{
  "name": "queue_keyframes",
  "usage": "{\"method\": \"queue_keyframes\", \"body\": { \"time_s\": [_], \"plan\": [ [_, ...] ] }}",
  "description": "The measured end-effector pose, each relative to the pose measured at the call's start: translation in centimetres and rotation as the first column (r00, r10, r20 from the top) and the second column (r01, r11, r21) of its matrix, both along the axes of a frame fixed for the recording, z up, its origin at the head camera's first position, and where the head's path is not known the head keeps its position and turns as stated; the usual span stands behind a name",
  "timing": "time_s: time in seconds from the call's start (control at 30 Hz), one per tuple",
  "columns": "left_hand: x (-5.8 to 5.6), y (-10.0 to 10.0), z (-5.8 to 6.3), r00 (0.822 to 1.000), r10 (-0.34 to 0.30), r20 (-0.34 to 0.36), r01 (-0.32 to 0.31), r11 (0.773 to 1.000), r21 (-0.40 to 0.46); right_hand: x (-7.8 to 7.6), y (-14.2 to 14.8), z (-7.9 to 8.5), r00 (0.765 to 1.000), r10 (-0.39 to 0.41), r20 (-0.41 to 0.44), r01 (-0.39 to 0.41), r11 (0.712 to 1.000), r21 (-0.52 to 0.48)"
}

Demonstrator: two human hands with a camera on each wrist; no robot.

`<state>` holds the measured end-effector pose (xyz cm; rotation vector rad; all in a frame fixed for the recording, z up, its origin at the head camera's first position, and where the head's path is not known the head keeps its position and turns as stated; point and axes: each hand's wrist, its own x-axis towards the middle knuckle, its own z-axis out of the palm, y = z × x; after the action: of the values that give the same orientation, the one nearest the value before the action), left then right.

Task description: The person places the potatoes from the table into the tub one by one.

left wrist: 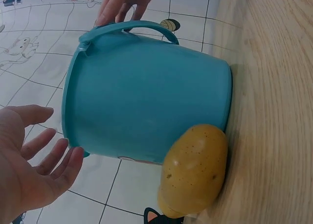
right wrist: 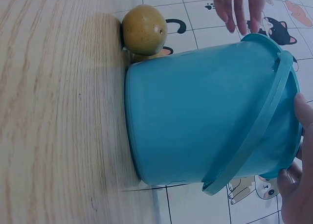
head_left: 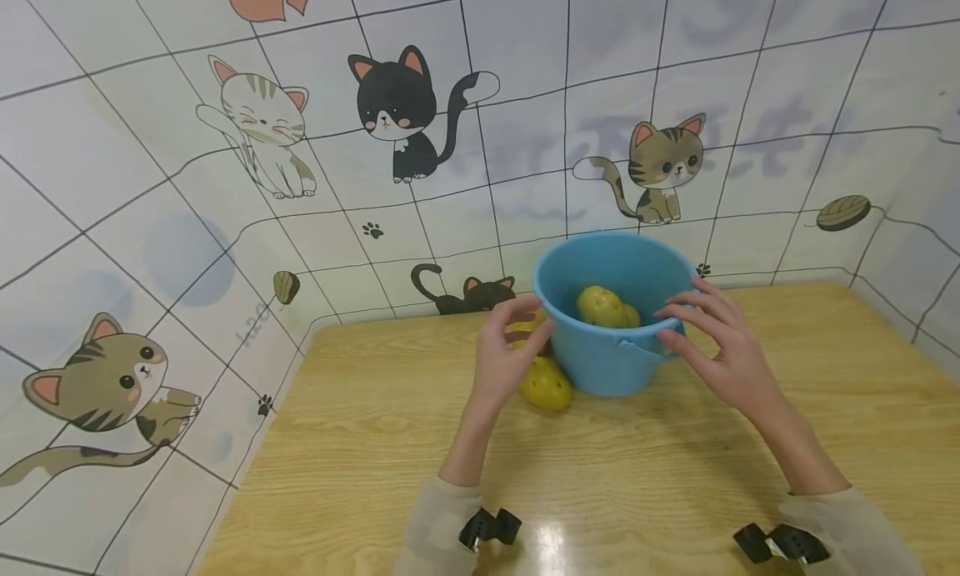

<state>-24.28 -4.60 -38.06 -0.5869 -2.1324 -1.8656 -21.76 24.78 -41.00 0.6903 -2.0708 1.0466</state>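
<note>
The right hand has its grip clamped on the rim of the blue bucket, fingers over the edge and thumb outside; the left hand has its grip apart at the opposite side, fingertips by the rim, though contact there cannot be told; the bucket stands upright on the wooden worktop near the cat-patterned wall; two potatoes lie inside it; another potato sits just beside its base, with one more partly hidden behind.
</note>
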Motion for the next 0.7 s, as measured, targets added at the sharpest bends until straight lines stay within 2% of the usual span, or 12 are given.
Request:
{"method": "queue_keyframes", "body": {
  "time_s": [0.23,0.37,0.57,0.7],
  "plan": [
    [-0.6,-0.6,-0.9,1.000,-0.005,0.015,0.006,0.997,-0.080,-0.3,0.1,-0.1,1.000,0.006,-0.025,-0.006,1.000,0.005],
    [-1.2,-1.1,-1.4,0.999,-0.034,0.022,0.037,0.990,-0.137,-0.3,0.1,-0.1,1.000,0.005,-0.031,-0.005,1.000,0.009],
    [-2.0,-1.8,-2.5,0.995,-0.087,0.044,0.093,0.981,-0.171,-0.2,0.1,-0.1,1.000,0.001,-0.027,0.000,1.000,0.012],
    [-2.3,-2.3,-3.0,0.991,-0.096,0.095,0.115,0.968,-0.224,-0.3,0.0,-0.1,0.999,0.003,-0.039,-0.002,1.000,0.012]
  ]
}}
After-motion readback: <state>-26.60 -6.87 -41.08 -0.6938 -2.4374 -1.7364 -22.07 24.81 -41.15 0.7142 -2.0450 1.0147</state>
